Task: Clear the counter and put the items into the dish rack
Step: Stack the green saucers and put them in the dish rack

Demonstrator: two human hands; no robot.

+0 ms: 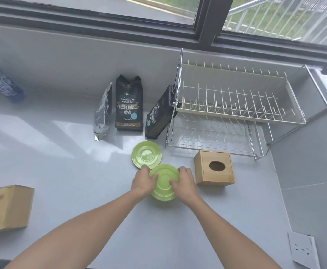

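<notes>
Both the left hand point(143, 181) and right hand point(185, 181) clasp the near green plate point(164, 183), touching the second plate point(146, 155) at 11 o'clock; lifting toward the dish rack point(238, 113) at 1 o'clock risks clipping the 2 neighbours, that plate or the wooden box point(215, 168).

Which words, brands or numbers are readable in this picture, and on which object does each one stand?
"Treasure": upright black coffee bag, script near the top.
"MOUNTAIN": same bag, small capitals under it.
Chinese characters in the banner and the lines beneath: same bag, too blurred to quote.
Leaning black bag beside the dish rack: print too skewed to read.
Blue package at far left: blurred, unreadable.
Silver bag, green plates, wooden boxes: no text.
</notes>
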